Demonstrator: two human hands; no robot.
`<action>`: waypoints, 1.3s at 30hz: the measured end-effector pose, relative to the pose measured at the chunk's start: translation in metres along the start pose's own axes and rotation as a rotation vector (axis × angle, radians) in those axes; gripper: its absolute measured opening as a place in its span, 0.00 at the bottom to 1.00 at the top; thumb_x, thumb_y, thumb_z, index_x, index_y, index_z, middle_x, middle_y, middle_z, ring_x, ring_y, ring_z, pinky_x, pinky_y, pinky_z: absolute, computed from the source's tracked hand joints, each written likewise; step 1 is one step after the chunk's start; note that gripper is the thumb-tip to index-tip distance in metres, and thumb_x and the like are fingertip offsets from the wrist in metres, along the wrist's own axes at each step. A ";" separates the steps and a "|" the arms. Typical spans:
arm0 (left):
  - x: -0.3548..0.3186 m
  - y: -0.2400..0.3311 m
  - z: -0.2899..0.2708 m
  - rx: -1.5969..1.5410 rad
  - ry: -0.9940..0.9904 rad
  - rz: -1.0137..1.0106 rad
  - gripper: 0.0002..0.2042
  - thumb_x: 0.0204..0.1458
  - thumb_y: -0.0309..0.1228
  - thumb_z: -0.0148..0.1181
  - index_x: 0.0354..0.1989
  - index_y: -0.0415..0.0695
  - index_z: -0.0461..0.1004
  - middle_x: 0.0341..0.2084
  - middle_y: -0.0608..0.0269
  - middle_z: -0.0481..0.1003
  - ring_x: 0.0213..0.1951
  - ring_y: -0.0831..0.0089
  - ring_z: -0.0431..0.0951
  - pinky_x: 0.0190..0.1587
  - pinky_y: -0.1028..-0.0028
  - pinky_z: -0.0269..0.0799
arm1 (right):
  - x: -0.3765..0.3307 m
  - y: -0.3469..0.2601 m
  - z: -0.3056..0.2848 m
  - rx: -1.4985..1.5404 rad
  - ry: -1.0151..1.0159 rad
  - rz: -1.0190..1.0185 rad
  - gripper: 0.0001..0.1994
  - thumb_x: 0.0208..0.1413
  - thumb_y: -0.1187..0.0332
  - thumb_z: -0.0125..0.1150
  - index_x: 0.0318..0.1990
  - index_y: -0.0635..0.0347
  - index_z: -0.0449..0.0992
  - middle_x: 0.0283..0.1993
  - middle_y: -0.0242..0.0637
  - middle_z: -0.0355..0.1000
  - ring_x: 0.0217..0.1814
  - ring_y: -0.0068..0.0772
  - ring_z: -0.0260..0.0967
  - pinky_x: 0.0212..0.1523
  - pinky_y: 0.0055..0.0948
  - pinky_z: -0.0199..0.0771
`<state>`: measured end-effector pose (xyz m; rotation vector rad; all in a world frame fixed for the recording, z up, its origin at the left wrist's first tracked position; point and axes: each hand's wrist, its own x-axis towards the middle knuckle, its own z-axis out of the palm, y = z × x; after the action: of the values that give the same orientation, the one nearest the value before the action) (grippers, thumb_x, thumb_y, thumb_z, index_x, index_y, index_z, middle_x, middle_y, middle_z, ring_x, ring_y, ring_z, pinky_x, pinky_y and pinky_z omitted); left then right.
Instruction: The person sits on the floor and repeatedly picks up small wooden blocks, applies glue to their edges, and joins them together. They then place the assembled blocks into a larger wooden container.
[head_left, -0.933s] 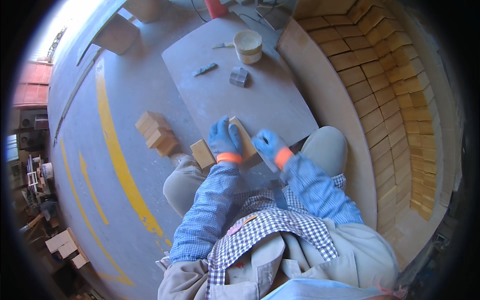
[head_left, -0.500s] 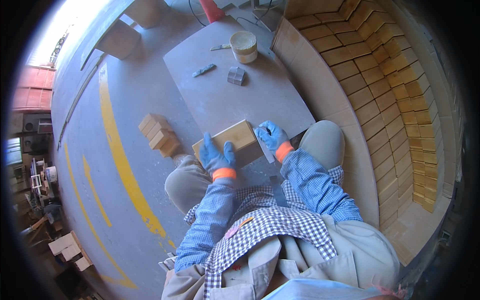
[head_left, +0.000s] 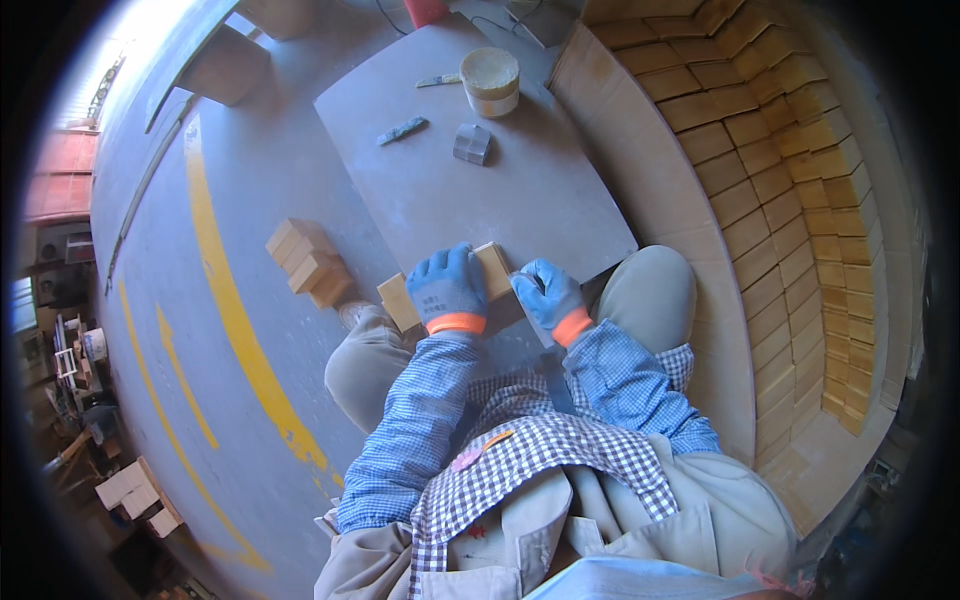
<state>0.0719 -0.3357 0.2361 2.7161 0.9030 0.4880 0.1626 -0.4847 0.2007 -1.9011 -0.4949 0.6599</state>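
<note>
My left hand (head_left: 450,285) lies over a pale wooden block (head_left: 493,270) at the near edge of the board, fingers together across its top. The block's two ends show on either side of the glove. Just right of it, my right hand (head_left: 553,294) is closed around a thin grey flat strip (head_left: 539,328), most of which the fingers hide; I cannot make out its kind. Both hands wear blue gloves with orange cuffs. Farther off on the grey board (head_left: 560,210) are a tub of pale paste (head_left: 491,85), a putty knife (head_left: 432,81), a grey-streaked stick (head_left: 403,131) and a small grey faceted block (head_left: 472,145).
On the floor to the left sits a small stack of wooden blocks (head_left: 308,258). A large cardboard box (head_left: 690,240) at the right holds rows of wooden blocks (head_left: 765,220). My knees flank the board's near edge. Yellow lines (head_left: 225,270) mark the floor.
My left hand has shifted from the block's near side to lie across its top. My right hand stays beside the block's right end, with the strip now more hidden. The view has shifted slightly.
</note>
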 end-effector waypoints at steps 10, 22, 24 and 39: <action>0.001 0.001 0.003 0.017 0.032 0.024 0.07 0.52 0.35 0.58 0.37 0.50 0.78 0.31 0.61 0.78 0.36 0.58 0.78 0.42 0.58 0.70 | 0.044 -0.028 0.024 -0.319 0.215 -0.359 0.09 0.55 0.67 0.62 0.27 0.59 0.69 0.26 0.47 0.71 0.28 0.53 0.70 0.29 0.42 0.71; 0.002 0.001 0.003 0.024 0.014 0.026 0.09 0.58 0.39 0.53 0.39 0.52 0.78 0.32 0.60 0.78 0.38 0.57 0.78 0.42 0.57 0.70 | 0.021 -0.012 0.008 0.026 -0.042 0.063 0.13 0.57 0.59 0.63 0.29 0.58 0.72 0.25 0.44 0.72 0.25 0.37 0.68 0.33 0.38 0.73; 0.002 0.001 0.001 0.032 0.000 0.027 0.09 0.58 0.39 0.53 0.39 0.51 0.77 0.32 0.60 0.78 0.38 0.57 0.78 0.43 0.57 0.70 | 0.050 -0.006 0.015 0.118 -0.089 0.096 0.13 0.57 0.59 0.63 0.32 0.61 0.74 0.26 0.43 0.72 0.27 0.30 0.64 0.35 0.34 0.72; 0.001 0.004 0.000 0.039 0.005 0.016 0.10 0.57 0.38 0.53 0.40 0.50 0.78 0.33 0.59 0.78 0.38 0.56 0.77 0.43 0.57 0.70 | 0.077 0.012 0.019 0.214 -0.165 -0.001 0.15 0.58 0.57 0.64 0.32 0.61 0.73 0.24 0.32 0.69 0.27 0.22 0.61 0.32 0.31 0.70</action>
<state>0.0746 -0.3379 0.2375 2.7606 0.9019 0.4849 0.2103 -0.4302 0.1660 -1.6530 -0.5084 0.8396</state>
